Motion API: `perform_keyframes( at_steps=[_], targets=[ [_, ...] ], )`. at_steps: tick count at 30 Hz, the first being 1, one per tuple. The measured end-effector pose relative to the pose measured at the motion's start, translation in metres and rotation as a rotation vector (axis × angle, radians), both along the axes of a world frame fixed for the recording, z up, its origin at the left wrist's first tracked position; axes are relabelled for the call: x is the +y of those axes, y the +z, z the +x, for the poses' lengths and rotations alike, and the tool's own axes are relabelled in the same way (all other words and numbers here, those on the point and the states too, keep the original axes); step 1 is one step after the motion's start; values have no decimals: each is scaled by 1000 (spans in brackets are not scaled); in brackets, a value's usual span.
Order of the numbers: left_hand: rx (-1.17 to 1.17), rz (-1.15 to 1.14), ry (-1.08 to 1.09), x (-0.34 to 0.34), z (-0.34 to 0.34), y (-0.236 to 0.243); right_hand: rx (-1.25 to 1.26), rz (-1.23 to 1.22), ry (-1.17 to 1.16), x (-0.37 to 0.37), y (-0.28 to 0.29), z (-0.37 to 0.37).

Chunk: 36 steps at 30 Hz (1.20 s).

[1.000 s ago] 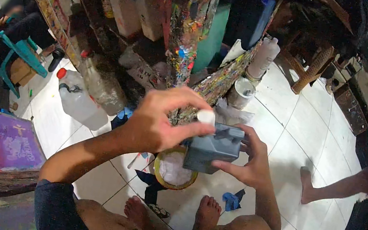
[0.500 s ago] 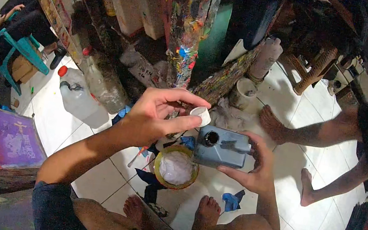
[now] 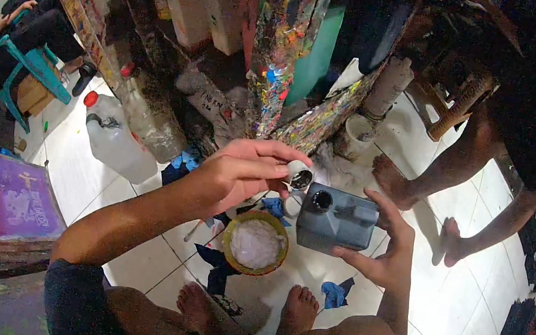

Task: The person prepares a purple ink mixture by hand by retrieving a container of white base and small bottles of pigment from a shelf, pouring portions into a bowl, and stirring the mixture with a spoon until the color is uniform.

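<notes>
My right hand [image 3: 384, 249] grips a grey plastic jug [image 3: 335, 219] with its round mouth uncovered at the top left. Just left of that mouth, my left hand [image 3: 238, 173] pinches the jug's small white cap [image 3: 298, 174] between thumb and fingers. Below both hands, on the white tiled floor, sits a yellow-rimmed bowl [image 3: 239, 228] holding white paste. I am crouched, with my bare feet [image 3: 295, 310] on the tiles near the bowl.
A paint-splattered table [image 3: 289, 49] with boxes under it stands ahead. A clear jug with a red cap [image 3: 112, 136] and a purple printed frame [image 3: 4, 200] lie to the left. Another person's bare legs [image 3: 471, 193] stand at the right. Blue rags [image 3: 333, 294] litter the floor.
My left hand twisted the white cap off the grey jug and lifted it clear to the left. Another person's legs walked in from the right.
</notes>
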<state>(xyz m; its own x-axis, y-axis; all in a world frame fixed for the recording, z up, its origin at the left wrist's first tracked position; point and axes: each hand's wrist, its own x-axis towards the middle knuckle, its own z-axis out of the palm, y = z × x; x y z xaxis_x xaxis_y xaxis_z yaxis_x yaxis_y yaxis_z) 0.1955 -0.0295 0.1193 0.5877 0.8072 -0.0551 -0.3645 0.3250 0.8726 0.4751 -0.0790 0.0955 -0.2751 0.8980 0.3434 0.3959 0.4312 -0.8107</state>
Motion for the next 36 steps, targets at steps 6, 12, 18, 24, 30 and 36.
perform_keyframes(
  at_steps=[6, 12, 18, 24, 30, 36],
  targets=[
    [-12, -25, -17, 2, 2, 0, -31, 5, -22, -2, 8, 0],
    [85, 47, 29, 2, 3, -1, -47, -4, -7, 1, 6, 1],
    [268, 146, 26, -2, 9, 6, -88, 7, -10, 2, 4, -1],
    [240, 207, 20, -1, 12, -1, -119, 24, 5, 4, 1, 2],
    [299, 174, 8, -3, 15, 4, -107, -39, -4, 6, 1, 2],
    [567, 620, 117, 3, 25, -5, -106, -100, 23, 11, -4, 6]
  ],
)
